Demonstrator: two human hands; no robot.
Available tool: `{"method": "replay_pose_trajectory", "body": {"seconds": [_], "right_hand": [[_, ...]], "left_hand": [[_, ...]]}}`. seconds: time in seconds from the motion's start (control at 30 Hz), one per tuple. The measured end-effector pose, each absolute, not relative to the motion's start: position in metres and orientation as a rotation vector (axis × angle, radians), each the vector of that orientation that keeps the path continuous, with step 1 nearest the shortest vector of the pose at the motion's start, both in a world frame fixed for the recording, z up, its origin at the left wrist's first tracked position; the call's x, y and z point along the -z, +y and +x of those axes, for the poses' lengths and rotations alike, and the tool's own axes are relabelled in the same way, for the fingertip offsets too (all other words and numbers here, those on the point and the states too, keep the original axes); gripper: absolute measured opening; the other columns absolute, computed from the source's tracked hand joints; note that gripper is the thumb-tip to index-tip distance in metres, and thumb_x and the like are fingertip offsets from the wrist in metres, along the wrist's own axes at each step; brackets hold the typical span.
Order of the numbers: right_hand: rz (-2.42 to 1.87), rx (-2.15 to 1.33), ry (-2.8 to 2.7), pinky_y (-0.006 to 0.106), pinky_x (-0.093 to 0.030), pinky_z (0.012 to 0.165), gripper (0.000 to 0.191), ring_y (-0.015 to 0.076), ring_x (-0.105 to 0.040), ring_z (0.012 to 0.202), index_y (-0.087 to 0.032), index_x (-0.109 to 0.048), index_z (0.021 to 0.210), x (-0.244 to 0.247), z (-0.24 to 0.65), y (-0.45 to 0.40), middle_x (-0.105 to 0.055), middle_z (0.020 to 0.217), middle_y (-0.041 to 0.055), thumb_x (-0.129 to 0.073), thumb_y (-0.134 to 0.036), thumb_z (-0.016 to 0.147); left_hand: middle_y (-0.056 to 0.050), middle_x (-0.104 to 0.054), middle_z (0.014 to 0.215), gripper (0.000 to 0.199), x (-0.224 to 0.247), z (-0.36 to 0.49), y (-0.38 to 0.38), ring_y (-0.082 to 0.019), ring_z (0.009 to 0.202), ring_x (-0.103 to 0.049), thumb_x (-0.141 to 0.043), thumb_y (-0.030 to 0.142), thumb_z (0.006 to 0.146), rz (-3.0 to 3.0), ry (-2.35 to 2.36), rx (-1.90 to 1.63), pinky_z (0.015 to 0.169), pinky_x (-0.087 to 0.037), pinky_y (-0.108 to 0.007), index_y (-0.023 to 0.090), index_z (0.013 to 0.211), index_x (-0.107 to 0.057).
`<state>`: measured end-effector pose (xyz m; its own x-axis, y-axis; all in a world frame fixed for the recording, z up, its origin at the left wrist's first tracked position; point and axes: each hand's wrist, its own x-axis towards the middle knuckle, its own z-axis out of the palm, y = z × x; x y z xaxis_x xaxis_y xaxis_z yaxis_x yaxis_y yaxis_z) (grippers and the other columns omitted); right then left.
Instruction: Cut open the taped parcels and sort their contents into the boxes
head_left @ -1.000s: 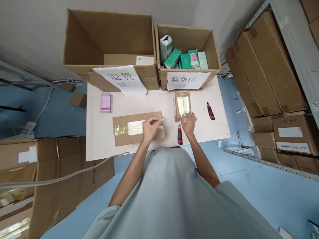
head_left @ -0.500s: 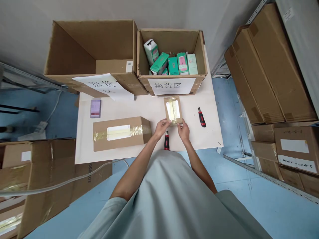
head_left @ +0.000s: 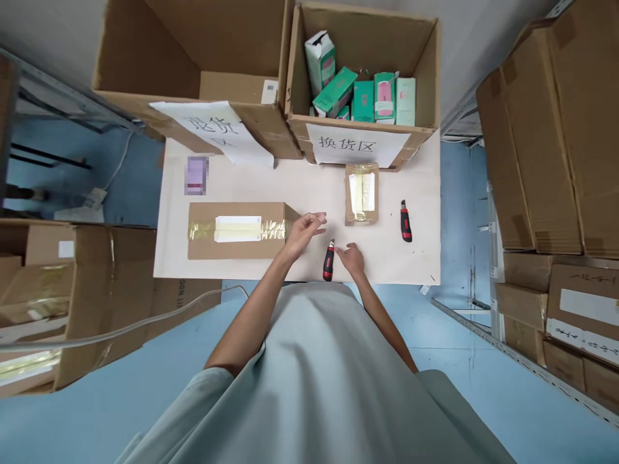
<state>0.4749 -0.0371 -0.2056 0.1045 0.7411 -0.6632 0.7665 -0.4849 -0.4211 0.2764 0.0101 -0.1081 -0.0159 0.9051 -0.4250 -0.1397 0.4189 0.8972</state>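
A small taped cardboard box [head_left: 362, 194] with a white label lies on the table, apart from both hands. My left hand [head_left: 304, 233] hovers by the right end of a long taped box [head_left: 236, 248], fingers apart and nothing in them. Close beside a black and red utility knife [head_left: 328, 261], my right hand [head_left: 352, 259] is open and empty, its fingers pointing toward the knife; I cannot tell whether they touch it. A second utility knife [head_left: 405, 222] lies farther right.
Two big open cartons stand at the back: the left carton [head_left: 184, 122] and the right carton [head_left: 294, 129], which holds several green boxes [head_left: 363, 100]. A blurred purple item [head_left: 196, 175] lies at the table's left. Shelves of boxes [head_left: 522, 299] flank the right side.
Both hands have let go of the small box, which now lies alone. My right hand has come back toward the near knife; my left has moved off to the left. The view has shifted.
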Motion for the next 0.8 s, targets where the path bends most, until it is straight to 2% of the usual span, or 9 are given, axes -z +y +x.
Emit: {"method": "replay_pose_trajectory", "body": {"seconds": [0.07,0.2,0.3,0.37,0.47,0.57,0.7,0.8], "right_hand": [[2.236,1.34,1.592,0.035,-0.057,0.1,0.047,0.0328,-0.079,0.125,-0.017,-0.068,0.134,0.211,0.452,-0.049,-0.084,0.126,0.0173,-0.079,-0.052,0.104],[2.177,1.228,1.632,0.038,-0.056,0.104,0.041,0.0352,-0.076,0.13,-0.015,-0.066,0.131,0.216,0.417,-0.059,-0.078,0.138,0.0231,-0.081,-0.042,0.104],[2.193,1.14,1.637,0.041,-0.057,0.106,0.031,0.0355,-0.076,0.128,-0.016,-0.066,0.129,0.214,0.403,-0.061,-0.076,0.139,0.0232,-0.075,-0.031,0.104],[2.216,1.108,1.623,0.043,-0.058,0.103,0.026,0.035,-0.078,0.121,-0.018,-0.067,0.124,0.209,0.399,-0.062,-0.078,0.132,0.02,-0.072,-0.03,0.102],[2.254,1.098,1.607,0.038,-0.059,0.095,0.023,0.0292,-0.079,0.108,-0.022,-0.067,0.117,0.194,0.395,-0.063,-0.082,0.114,0.011,-0.069,-0.036,0.099],[2.413,1.146,1.609,0.033,-0.06,0.089,0.03,0.0236,-0.078,0.099,-0.023,-0.064,0.115,0.172,0.39,-0.06,-0.08,0.105,0.0057,-0.064,-0.046,0.096],[2.823,1.54,1.536,0.033,-0.063,0.076,0.047,0.0215,-0.078,0.077,-0.024,-0.059,0.11,0.13,0.378,-0.054,-0.067,0.087,-0.0045,-0.068,-0.061,0.082],[2.894,1.581,1.625,0.031,-0.06,0.068,0.047,0.018,-0.074,0.066,-0.024,-0.061,0.107,0.088,0.36,-0.049,-0.061,0.082,-0.0071,-0.069,-0.062,0.082]], "left_hand": [[-0.017,-0.079,0.14,0.064,0.094,0.254,-0.003,-0.035,0.127,-0.078,-0.092,0.076,0.082,0.73,1.331,-1.006,0.102,-0.069,-0.05,0.02,0.082,-0.061],[-0.015,-0.083,0.12,0.066,0.076,0.201,-0.02,-0.032,0.109,-0.084,-0.098,0.075,0.073,0.644,1.44,-1.078,0.084,-0.072,-0.041,0.019,0.088,-0.065],[-0.013,-0.083,0.114,0.064,0.073,0.151,-0.028,-0.031,0.103,-0.084,-0.102,0.069,0.069,0.586,1.526,-1.171,0.076,-0.071,-0.036,0.018,0.087,-0.068],[-0.012,-0.082,0.115,0.063,0.076,0.113,-0.035,-0.029,0.101,-0.085,-0.103,0.068,0.067,0.56,1.557,-1.24,0.072,-0.07,-0.032,0.017,0.087,-0.07],[-0.01,-0.081,0.117,0.06,0.082,0.053,-0.048,-0.026,0.099,-0.084,-0.101,0.066,0.069,0.522,1.6,-1.323,0.069,-0.069,-0.028,0.018,0.088,-0.072],[-0.01,-0.082,0.116,0.055,0.09,-0.004,-0.063,-0.024,0.1,-0.083,-0.099,0.066,0.074,0.472,1.614,-1.363,0.072,-0.071,-0.029,0.02,0.093,-0.075],[-0.009,-0.08,0.115,0.054,0.106,-0.06,-0.076,-0.021,0.098,-0.083,-0.095,0.068,0.078,0.438,1.588,-1.333,0.072,-0.07,-0.027,0.021,0.095,-0.075],[-0.006,-0.077,0.101,0.054,0.121,-0.083,-0.077,-0.019,0.091,-0.082,-0.091,0.07,0.083,0.417,1.593,-1.251,0.069,-0.068,-0.024,0.021,0.089,-0.07]]}}
